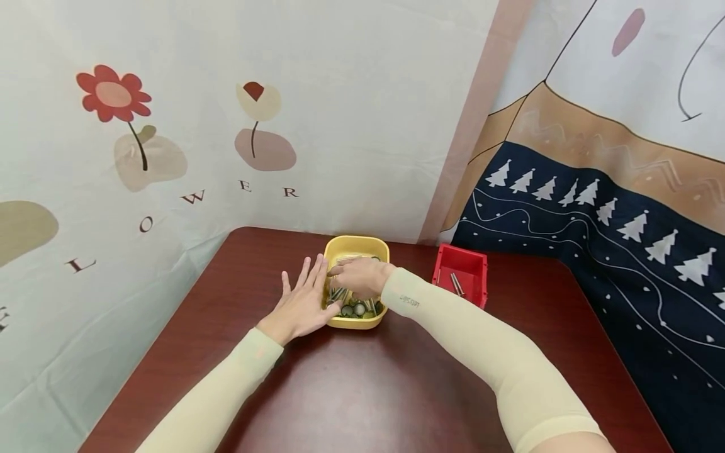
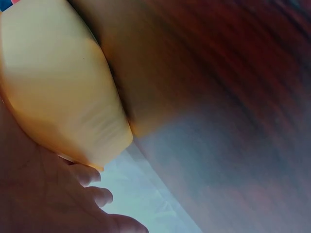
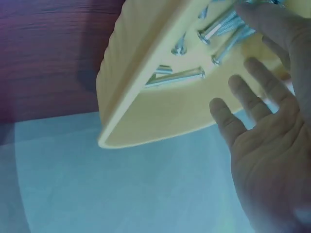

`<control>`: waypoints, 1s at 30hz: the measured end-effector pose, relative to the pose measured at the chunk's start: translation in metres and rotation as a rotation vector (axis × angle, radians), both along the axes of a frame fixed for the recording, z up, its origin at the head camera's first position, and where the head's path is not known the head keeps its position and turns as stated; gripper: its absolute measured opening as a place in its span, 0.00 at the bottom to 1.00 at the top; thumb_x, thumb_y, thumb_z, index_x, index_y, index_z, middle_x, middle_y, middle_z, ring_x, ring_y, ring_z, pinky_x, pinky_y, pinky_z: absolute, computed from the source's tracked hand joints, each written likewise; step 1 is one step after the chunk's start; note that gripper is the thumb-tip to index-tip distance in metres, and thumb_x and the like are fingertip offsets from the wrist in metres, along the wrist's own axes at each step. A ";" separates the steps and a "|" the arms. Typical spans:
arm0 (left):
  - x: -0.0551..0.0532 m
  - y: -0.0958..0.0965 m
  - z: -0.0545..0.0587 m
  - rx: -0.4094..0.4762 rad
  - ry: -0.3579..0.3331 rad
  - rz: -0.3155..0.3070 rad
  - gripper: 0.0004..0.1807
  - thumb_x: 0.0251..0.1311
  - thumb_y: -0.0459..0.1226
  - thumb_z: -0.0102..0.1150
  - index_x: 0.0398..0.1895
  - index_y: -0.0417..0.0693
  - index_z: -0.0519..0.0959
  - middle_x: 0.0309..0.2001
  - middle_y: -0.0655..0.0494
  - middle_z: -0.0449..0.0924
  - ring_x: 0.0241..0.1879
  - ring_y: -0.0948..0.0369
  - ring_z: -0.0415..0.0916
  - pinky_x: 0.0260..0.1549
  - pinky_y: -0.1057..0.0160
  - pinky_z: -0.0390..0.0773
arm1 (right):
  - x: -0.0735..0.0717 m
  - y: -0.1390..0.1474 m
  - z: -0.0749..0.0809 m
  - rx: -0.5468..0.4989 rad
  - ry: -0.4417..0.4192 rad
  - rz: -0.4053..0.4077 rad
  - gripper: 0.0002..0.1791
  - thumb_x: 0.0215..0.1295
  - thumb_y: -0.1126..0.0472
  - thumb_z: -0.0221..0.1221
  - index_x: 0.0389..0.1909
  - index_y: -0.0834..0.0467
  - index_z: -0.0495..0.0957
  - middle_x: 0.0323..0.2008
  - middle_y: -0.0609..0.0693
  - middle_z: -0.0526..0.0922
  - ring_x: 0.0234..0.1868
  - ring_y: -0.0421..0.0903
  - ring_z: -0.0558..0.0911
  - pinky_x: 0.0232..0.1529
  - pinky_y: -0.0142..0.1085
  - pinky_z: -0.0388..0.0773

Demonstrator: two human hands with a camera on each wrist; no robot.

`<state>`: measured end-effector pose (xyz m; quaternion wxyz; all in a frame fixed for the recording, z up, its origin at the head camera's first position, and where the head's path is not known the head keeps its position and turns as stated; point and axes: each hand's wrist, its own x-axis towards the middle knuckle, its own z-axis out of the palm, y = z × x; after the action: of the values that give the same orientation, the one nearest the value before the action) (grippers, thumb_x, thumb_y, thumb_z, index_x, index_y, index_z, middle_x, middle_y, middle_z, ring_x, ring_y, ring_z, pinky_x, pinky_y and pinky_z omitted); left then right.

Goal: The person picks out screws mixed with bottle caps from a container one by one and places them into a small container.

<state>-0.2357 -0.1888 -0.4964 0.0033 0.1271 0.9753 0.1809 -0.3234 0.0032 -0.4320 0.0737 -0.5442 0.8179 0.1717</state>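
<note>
A yellow plastic bin [image 1: 357,324] stands near the table's back edge. Inside are metal screws [image 3: 221,31] with round heads, and several round greyish pieces [image 1: 359,309] gather at its near end. My left hand [image 1: 303,305] lies along the bin's left side, fingers straight and spread, its thumb reaching over the rim. In the left wrist view the palm [image 2: 43,189] is right against the bin's wall. My right hand [image 1: 362,277] reaches into the bin from the right. Its thumb [image 3: 272,19] is over the screws, the other fingers [image 3: 228,121] loosely extended, with nothing visibly gripped.
To the right of the bin is a smaller red box [image 1: 481,292] holding a few screws [image 1: 457,284]; my right sleeve [image 1: 453,321] overlaps its near side. Both stand on a dark red-brown table [image 1: 351,396]. Printed cloth [image 1: 362,157] hangs behind the table and along its right side.
</note>
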 end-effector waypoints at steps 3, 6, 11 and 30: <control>-0.001 0.001 0.001 -0.022 0.006 0.011 0.60 0.80 0.63 0.56 0.99 0.43 0.39 0.99 0.48 0.32 0.99 0.42 0.29 0.85 0.12 0.36 | -0.002 -0.005 -0.004 0.029 0.019 0.034 0.32 0.78 0.68 0.71 0.78 0.43 0.84 0.79 0.48 0.85 0.80 0.50 0.83 0.83 0.46 0.80; 0.000 0.002 0.003 -0.020 0.014 0.008 0.61 0.80 0.64 0.57 0.99 0.43 0.40 0.99 0.48 0.33 0.99 0.42 0.29 0.85 0.11 0.37 | -0.002 -0.007 -0.008 0.043 0.040 0.034 0.29 0.80 0.66 0.70 0.76 0.43 0.85 0.73 0.46 0.89 0.72 0.48 0.89 0.75 0.44 0.87; 0.000 0.002 0.003 -0.019 0.002 0.006 0.61 0.80 0.65 0.56 0.99 0.43 0.39 0.99 0.49 0.32 0.99 0.42 0.29 0.85 0.11 0.36 | 0.000 -0.007 -0.013 -0.001 0.053 0.012 0.22 0.84 0.60 0.64 0.73 0.43 0.87 0.66 0.47 0.91 0.64 0.48 0.92 0.65 0.45 0.92; 0.000 0.001 0.002 -0.035 0.012 0.003 0.59 0.80 0.63 0.53 0.99 0.42 0.42 0.99 0.48 0.34 0.99 0.41 0.31 0.84 0.10 0.38 | -0.061 -0.001 -0.107 -0.049 -0.060 -0.230 0.24 0.77 0.65 0.73 0.69 0.50 0.83 0.58 0.51 0.93 0.57 0.48 0.93 0.65 0.44 0.92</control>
<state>-0.2358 -0.1881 -0.4947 -0.0006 0.1267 0.9784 0.1632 -0.3844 0.0019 -0.5391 0.1038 -0.4533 0.8763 0.1258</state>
